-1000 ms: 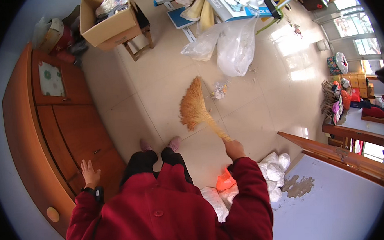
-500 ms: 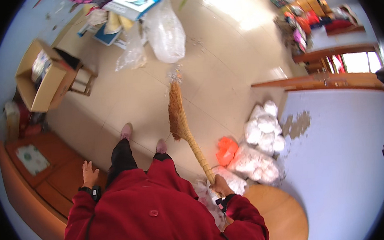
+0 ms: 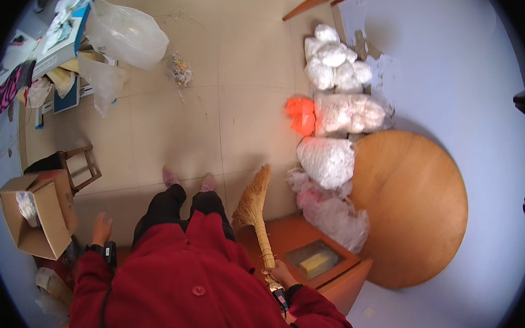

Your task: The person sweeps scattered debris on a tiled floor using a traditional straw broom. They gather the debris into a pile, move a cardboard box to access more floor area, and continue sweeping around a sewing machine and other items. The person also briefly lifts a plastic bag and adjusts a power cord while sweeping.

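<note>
While a broom (image 3: 257, 221) is held low at the person's right side, a small heap of mixed litter (image 3: 180, 71) lies well apart from it on the tiled floor (image 3: 176, 124). The right grip (image 3: 283, 274) is wrapped around the lower end of the broom's handle; the bristles fan upward in the view, beside a brown cabinet (image 3: 278, 228) and to the right of the pink shoes (image 3: 208, 183), and whether they touch the floor cannot be told. The left grip (image 3: 102, 230) is loosely spread, its fingers apart, and has hold of nothing visible. Judged from this arrangement, the sweeping is partly done: most of the visible scraps form one loose cluster, near a hanging clear plastic bag (image 3: 125, 37). What appears to be left is the uncollected heap itself, together with fine crumbs scattered around and beyond it. Along the wall stand a cluster of white bags (image 3: 334, 57), an orange bag (image 3: 301, 115), and a round wooden board (image 3: 415, 209); these seem to have no part in the present stage. With the broom so far from the litter, the bristles are evidently not at work on it at this instant.
</note>
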`<state>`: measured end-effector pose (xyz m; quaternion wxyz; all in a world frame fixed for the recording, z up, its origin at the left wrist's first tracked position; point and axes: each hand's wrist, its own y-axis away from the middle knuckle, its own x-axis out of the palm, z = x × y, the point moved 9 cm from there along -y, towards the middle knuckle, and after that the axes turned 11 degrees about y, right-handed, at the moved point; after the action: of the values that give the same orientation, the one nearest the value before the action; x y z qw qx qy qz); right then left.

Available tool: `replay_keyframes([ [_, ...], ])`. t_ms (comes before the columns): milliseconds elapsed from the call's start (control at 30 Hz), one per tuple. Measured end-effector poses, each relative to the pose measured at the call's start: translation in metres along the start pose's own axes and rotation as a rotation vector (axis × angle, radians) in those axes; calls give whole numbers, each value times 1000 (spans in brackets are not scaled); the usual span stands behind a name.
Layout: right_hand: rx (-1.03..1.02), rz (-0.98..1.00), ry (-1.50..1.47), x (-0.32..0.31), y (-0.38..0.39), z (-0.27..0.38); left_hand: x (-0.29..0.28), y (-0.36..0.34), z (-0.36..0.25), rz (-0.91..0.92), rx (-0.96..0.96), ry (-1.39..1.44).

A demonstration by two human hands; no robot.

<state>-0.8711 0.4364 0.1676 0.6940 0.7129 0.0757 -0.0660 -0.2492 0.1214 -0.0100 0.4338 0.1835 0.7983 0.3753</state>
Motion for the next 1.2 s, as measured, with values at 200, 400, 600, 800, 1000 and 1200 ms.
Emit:
replay_keyframes([
  [200,120,204,-581,77,-59,-27,-10,1,-44,80,179,-79],
  [400,64,208,-748,139,-126,36,-26,-2,-28,166,180,-166],
  [600,-330,130,-802,128,-96,118,-34,-18,-38,232,60,-215],
  [800,-488,104,-816,93,-72,136,-19,-41,-105,224,340,-307],
  [1000,-401,-68,-587,83,-54,69,-10,-60,-138,276,383,-149],
  [1200,-212,-151,-688,70,-24,-20,7,-71,-160,311,367,-139],
])
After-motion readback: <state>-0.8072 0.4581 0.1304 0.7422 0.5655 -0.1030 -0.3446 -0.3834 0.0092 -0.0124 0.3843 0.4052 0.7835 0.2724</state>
